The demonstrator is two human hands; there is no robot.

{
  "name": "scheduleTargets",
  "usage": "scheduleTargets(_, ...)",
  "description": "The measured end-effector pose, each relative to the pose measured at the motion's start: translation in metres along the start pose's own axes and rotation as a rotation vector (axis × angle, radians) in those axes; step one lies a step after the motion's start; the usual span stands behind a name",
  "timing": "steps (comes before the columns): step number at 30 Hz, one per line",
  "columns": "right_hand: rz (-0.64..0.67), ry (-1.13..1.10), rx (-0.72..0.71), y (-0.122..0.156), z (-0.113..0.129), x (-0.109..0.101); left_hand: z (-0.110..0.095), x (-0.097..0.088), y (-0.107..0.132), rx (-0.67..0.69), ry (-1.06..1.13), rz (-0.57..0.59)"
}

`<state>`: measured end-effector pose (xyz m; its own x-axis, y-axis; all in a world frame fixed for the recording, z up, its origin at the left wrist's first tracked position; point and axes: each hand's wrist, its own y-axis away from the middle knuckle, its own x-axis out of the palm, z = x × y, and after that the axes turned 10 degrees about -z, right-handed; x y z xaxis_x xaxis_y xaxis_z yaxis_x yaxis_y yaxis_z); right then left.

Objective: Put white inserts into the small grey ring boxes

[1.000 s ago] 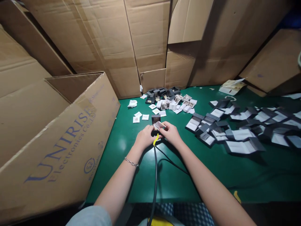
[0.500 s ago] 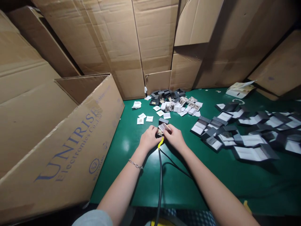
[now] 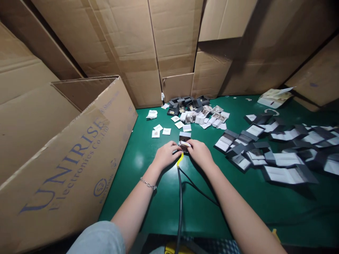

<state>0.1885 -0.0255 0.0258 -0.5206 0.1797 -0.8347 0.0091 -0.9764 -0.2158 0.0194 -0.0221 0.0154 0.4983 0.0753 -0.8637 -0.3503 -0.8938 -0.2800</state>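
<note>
A small dark hinged box (image 3: 185,135) stands with its lid raised on the green table, between my two hands. My left hand (image 3: 165,154) has curled fingers, with thumb and fingertips at the box's near left edge. At the box's opening, my right hand (image 3: 200,152) pinches a white insert (image 3: 184,144), which is tilted over the dark interior. The right fingers partly cover the box's right side. A yellow tie (image 3: 180,160) on a black cable (image 3: 180,201) lies just in front of the box.
White inserts (image 3: 209,118) and dark box parts (image 3: 189,105) are heaped behind. Several paper cards (image 3: 166,131) lie left of them. Many opened dark boxes with white linings (image 3: 284,173) spread across the right. A large carton (image 3: 87,158) borders the left; cardboard walls (image 3: 174,42) stand behind.
The white insert has turned from raised and slanted to nearly level over the box. My left hand has shifted slightly left, uncovering more of the box. The view has moved a little.
</note>
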Motion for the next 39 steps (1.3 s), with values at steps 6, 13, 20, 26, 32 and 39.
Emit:
scheduleTargets(6, 0.038, 0.129, 0.028, 0.002, 0.005, -0.002, 0.0, 0.001, 0.0, 0.016, 0.005, 0.006)
scheduleTargets(13, 0.071, 0.23, 0.028, 0.002, 0.009, -0.003, -0.002, 0.004, -0.001, 0.073, -0.006, 0.016)
scheduleTargets(20, 0.038, 0.207, 0.052, 0.002, 0.011, -0.004, -0.009, 0.002, -0.002, 0.072, 0.004, 0.024)
scheduleTargets(26, 0.034, 0.19, 0.086, 0.002, 0.012, -0.003, -0.013, 0.003, -0.004, 0.122, -0.146, 0.075)
scheduleTargets(32, -0.034, 0.101, 0.107, 0.002, 0.007, -0.001, -0.014, 0.008, -0.004, 0.138, -0.204, 0.077)
scheduleTargets(39, -0.182, -0.212, 0.223, -0.001, -0.005, 0.006, -0.017, 0.009, -0.005, 0.109, -0.212, 0.054)
